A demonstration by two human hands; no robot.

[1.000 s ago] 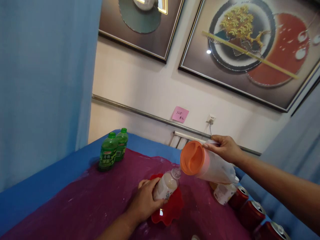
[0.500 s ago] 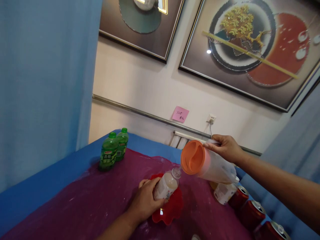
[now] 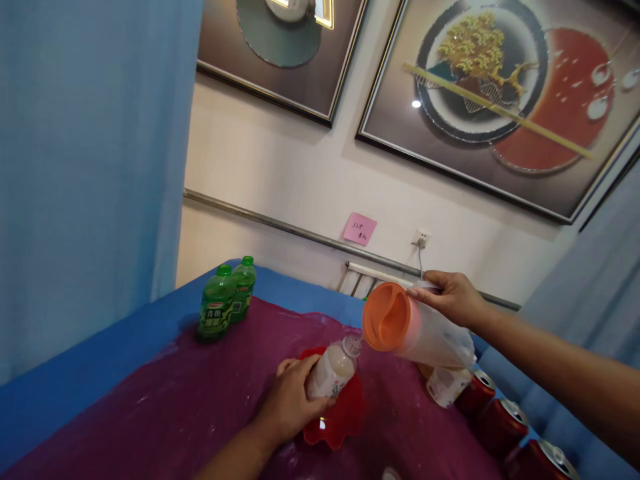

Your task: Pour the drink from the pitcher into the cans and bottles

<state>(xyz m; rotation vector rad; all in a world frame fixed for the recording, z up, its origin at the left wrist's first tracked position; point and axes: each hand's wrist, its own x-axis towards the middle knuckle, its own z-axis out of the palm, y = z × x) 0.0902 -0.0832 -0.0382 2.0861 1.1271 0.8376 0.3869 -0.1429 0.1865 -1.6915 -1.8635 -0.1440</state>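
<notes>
While the pitcher point(image 3: 431, 339) tilts, the bottle point(image 3: 325, 383) holds cloudy liquid point(image 3: 342, 365).

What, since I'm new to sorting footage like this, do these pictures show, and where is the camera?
There is no machine here: you see a person's two bare hands, and the view comes from a camera worn on that person's head, looking forward and down.

A purple sheet lies over a blue surface. Two green bottles stand on the left; three dark red cans line the right.

The left hand holds a small bottle, tilted, over a red dish. The right hand holds a pitcher, tipped with its orange lid near the bottle's mouth. Whether liquid is flowing is hard to tell.
</notes>
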